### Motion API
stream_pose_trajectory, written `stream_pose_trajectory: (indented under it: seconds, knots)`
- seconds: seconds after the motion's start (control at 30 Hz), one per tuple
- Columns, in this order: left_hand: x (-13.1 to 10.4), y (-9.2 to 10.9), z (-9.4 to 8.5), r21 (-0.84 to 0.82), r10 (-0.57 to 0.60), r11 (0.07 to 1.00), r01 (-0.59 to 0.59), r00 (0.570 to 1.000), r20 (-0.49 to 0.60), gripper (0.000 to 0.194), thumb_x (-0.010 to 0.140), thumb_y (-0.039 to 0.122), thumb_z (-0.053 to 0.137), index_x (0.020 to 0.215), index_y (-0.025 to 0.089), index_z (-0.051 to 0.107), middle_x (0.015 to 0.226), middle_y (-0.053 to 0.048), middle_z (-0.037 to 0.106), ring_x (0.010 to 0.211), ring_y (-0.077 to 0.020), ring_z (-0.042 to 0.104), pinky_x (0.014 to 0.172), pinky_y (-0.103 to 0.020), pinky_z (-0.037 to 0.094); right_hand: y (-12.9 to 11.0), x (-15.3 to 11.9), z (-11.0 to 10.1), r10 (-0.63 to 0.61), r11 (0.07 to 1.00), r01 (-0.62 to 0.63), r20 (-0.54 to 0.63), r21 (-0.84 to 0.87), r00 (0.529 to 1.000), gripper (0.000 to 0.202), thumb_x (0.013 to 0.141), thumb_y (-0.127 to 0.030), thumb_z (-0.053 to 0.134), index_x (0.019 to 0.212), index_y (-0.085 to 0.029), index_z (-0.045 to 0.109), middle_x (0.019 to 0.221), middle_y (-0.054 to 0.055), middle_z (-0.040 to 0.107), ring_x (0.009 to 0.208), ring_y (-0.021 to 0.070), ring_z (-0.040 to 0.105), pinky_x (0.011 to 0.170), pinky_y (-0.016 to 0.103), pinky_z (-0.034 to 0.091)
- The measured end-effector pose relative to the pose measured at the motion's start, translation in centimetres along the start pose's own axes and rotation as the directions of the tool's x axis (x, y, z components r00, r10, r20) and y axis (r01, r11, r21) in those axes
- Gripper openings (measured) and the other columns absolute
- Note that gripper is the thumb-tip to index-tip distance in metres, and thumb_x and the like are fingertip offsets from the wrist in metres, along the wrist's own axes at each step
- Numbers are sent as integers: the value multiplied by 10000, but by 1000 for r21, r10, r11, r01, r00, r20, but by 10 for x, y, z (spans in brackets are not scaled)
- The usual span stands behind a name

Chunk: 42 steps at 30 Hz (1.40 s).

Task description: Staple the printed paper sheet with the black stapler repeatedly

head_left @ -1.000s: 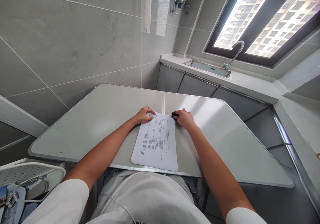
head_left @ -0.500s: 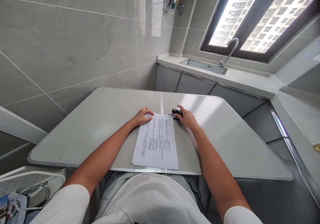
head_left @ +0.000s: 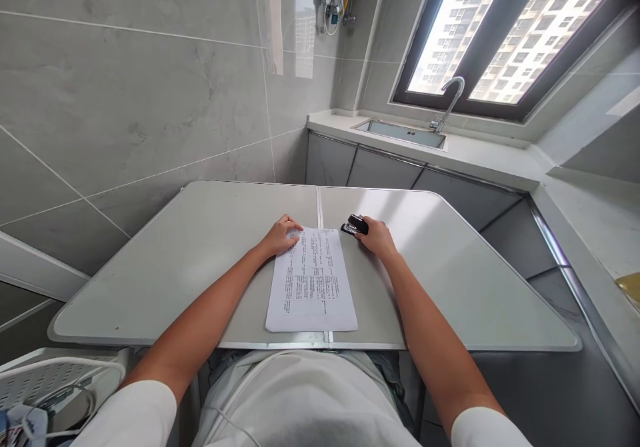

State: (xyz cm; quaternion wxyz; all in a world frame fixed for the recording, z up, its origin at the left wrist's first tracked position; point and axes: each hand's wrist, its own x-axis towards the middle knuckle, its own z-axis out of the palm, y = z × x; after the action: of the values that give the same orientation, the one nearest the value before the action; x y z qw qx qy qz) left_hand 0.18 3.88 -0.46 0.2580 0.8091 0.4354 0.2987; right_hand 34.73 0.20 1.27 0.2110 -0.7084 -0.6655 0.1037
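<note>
Printed sheets of paper (head_left: 311, 280) lie flat on the folding table, their short edge towards my body. My left hand (head_left: 281, 236) is at their far left corner, with thumb and fingers holding that edge. A black stapler (head_left: 356, 224) is in my right hand (head_left: 377, 237), my fingers wrapped round its back end. Its jaws point left, just beyond the far right corner of the paper, and a small gap separates the two. Whether a staple sits in the paper is too small to tell.
The pale folding table (head_left: 450, 287) has a metal seam down its middle. Behind it stand a counter with a sink (head_left: 403, 132) and a tap (head_left: 453, 100) under a window. A white basket (head_left: 60, 374) with cables is at the lower left, close to my left arm.
The stapler has come off the paper's far right corner and is now apart from it, turned slightly. My left hand stays on the paper. The whole view has shifted a little.
</note>
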Motion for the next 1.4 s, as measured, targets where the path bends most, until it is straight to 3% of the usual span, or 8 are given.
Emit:
stream_pose_trajectory:
  seconds: [0.33, 0.47, 0.6, 0.8, 0.97, 1.2, 1.33, 1.4]
  knots:
    - [-1, -1, 2, 101, 28, 994, -30, 999, 17, 244, 837, 291, 671, 1053, 228, 765, 1150, -96, 599, 1166, -284, 578, 1026, -439, 504, -40, -12, 7, -128, 986, 145, -179, 85, 975, 134, 838, -284, 627, 839, -230, 505, 869, 32, 652, 803, 199, 550, 686, 288, 371]
    - [-1, -3, 3, 118, 25, 993, -27, 1000, 16, 249, 835, 304, 676, 1052, 223, 767, 1137, -96, 603, 1147, -285, 582, 1045, -455, 491, -69, -25, 18, -224, 953, 229, -45, 200, 973, 218, 823, -370, 665, 820, -234, 494, 779, -8, 622, 720, 172, 533, 639, 272, 362]
    - [1, -7, 5, 120, 41, 992, -40, 999, -10, 219, 851, 294, 668, 1033, 224, 766, 1141, -95, 602, 1138, -277, 578, 1062, -459, 483, -90, -36, 32, -367, 916, 336, 119, 219, 923, 250, 768, -347, 731, 810, -226, 516, 771, -26, 631, 718, 159, 546, 635, 261, 353]
    - [3, -8, 5, 38, 13, 999, -8, 991, -133, 201, 901, 219, 592, 1021, 219, 753, 1219, -93, 553, 1190, -248, 560, 1068, -434, 489, -99, -42, 33, -409, 906, 369, 205, 207, 889, 187, 800, -280, 699, 896, -222, 550, 871, 3, 685, 786, 173, 597, 650, 256, 392]
    - [4, -8, 2, -92, -125, 990, 106, 965, -232, 216, 894, 175, 546, 971, 211, 744, 1198, -86, 533, 1108, -222, 597, 808, -331, 561, -84, -37, 15, -362, 930, 305, 366, 206, 857, 162, 807, -273, 695, 933, -234, 601, 890, 5, 713, 795, 181, 636, 633, 255, 429]
    - [4, -10, 1, -97, -160, 985, 140, 954, -255, 178, 835, 156, 574, 880, 218, 735, 1129, -72, 553, 1021, -200, 610, 771, -306, 545, -31, -24, -22, -162, 986, 127, 499, 104, 851, 305, 767, -305, 745, 1068, -275, 701, 1025, 14, 752, 903, 216, 694, 661, 267, 492]
    - [4, -13, 2, -115, -207, 977, 181, 935, -289, 183, 810, 126, 568, 854, 214, 723, 1106, -73, 564, 929, -180, 617, 781, -314, 544, 0, -18, -42, 9, 1000, -5, 511, -9, 860, 376, 705, -312, 805, 1065, -243, 721, 1032, 53, 756, 887, 247, 707, 668, 298, 507]
    - [4, -14, 2, -118, -224, 973, 197, 929, -295, 175, 804, 128, 571, 845, 213, 719, 1093, -73, 568, 902, -178, 617, 776, -315, 547, 12, -16, -49, 11, 999, -26, 517, 22, 856, 402, 690, -306, 815, 1076, -244, 720, 1032, 53, 759, 870, 247, 709, 680, 306, 515]
